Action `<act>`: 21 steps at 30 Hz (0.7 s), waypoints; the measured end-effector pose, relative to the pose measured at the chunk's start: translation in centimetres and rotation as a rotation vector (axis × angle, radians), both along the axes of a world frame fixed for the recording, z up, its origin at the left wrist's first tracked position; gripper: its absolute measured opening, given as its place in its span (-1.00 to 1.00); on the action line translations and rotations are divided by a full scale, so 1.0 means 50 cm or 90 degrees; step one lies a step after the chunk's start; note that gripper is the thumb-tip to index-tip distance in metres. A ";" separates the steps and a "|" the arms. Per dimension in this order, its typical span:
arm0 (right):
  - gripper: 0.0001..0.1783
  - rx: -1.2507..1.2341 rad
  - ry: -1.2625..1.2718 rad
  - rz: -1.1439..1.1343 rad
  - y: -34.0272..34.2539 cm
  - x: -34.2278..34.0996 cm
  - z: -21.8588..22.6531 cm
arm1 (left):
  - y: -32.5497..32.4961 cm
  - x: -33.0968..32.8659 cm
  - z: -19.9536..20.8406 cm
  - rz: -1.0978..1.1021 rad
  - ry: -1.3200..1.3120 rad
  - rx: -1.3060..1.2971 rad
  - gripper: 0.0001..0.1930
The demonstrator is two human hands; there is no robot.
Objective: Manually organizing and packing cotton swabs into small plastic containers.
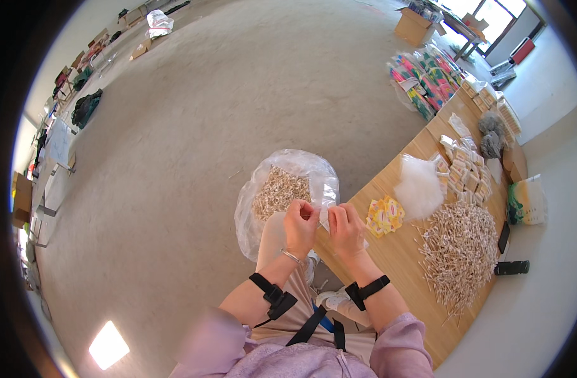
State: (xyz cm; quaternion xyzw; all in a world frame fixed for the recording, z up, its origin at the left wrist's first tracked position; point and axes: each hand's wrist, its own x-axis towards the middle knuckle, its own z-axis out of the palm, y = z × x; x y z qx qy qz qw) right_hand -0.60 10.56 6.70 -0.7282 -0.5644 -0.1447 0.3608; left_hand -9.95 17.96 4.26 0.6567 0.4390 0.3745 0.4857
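Note:
My left hand (300,227) is closed in a pinch over the near right side of a big clear plastic bag (247,211) on the floor. What its fingertips hold is too small to make out. Close beside it, my right hand (346,232) pinches a piece of clear plastic, seemingly a small bag (324,220), by the table's edge. Loose cotton swabs (279,194) fill the big bag. Another large heap of cotton swabs (458,252) lies on the wooden table (389,277) to my right. Nearer my right hand are a pile of yellow printed cards (385,216) and clear plastic bags (419,188).
Small packed boxes (468,173) are stacked farther back on the table. By the wall stand a green-and-white pouch (526,200) and a black cylinder (512,268). Colourful wrapped bundles (424,79) and a cardboard box (417,26) sit beyond the table's far end.

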 end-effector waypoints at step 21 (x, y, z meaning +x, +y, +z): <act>-0.94 -0.152 0.049 0.080 0.107 0.086 -0.112 | 0.082 0.022 -0.113 0.056 -0.182 -0.518 -0.79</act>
